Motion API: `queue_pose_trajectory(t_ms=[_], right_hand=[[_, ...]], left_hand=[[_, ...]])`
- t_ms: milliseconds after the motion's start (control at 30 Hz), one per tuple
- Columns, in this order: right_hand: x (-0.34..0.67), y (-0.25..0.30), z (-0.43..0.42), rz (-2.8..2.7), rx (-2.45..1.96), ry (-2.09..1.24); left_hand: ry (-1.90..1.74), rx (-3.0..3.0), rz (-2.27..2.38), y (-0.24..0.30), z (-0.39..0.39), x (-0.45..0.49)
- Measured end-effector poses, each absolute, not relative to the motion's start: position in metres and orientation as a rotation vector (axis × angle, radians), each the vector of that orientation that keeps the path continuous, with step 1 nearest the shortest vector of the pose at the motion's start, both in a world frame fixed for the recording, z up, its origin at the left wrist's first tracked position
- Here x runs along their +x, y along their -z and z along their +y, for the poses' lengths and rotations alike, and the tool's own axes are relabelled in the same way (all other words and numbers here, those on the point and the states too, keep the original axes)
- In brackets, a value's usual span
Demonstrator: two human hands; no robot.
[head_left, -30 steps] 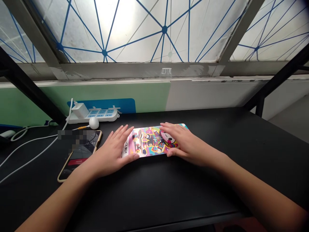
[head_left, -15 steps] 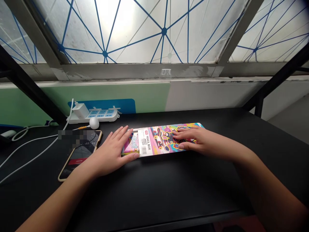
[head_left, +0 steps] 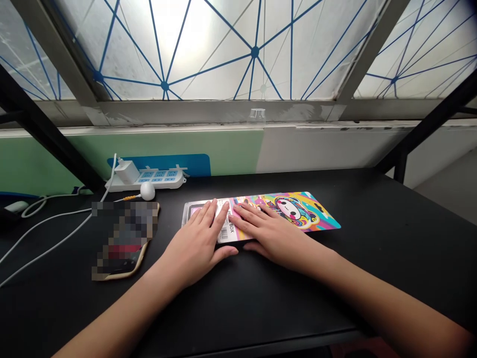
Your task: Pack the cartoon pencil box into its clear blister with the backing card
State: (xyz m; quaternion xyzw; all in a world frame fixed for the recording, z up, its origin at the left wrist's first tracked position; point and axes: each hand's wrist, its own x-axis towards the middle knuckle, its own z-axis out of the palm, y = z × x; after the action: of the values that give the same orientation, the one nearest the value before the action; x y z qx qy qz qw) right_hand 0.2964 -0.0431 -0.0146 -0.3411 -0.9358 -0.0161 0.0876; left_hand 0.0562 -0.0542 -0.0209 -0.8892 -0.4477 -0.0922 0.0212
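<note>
A colourful pencil box (head_left: 324, 214) lies flat on the black desk (head_left: 231, 308), its right part showing a cartoon figure. Around its left part is a white paper band (head_left: 224, 233) printed with a barcode and lettering, partly covered by fingers. My left hand (head_left: 199, 248) rests on the box's left end with the fingers stretched out and the thumb off its front edge. Close beside it, my right hand (head_left: 274, 233) lies flat across the middle of the box, fingers extended. Neither hand is wrapped around anything.
Left of the box lies a phone (head_left: 126, 243), its screen blurred. Behind it sit a white power strip (head_left: 160, 179) with a plugged-in charger (head_left: 127, 172) and a round white object (head_left: 147, 191). White cables (head_left: 48, 219) run across the desk's left side. A window stands behind.
My right hand has slid left from the box's right end to its middle, uncovering the cartoon figure. My left hand has shifted right and further onto the box.
</note>
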Motion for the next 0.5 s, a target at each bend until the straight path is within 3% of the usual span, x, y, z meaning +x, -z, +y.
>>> queue_pose_trajectory(t_ms=[167,500], right_hand=[[0.328,0.018,-0.033,-2.788,-0.957,0.089],[0.408,0.015,-0.041,-2.66,-1.021,0.233]], left_hand=[[0.113,-2.67,-1.427,0.017,-0.053,0.053],[0.21,-2.844,-1.586,0.0,-0.051,0.045]])
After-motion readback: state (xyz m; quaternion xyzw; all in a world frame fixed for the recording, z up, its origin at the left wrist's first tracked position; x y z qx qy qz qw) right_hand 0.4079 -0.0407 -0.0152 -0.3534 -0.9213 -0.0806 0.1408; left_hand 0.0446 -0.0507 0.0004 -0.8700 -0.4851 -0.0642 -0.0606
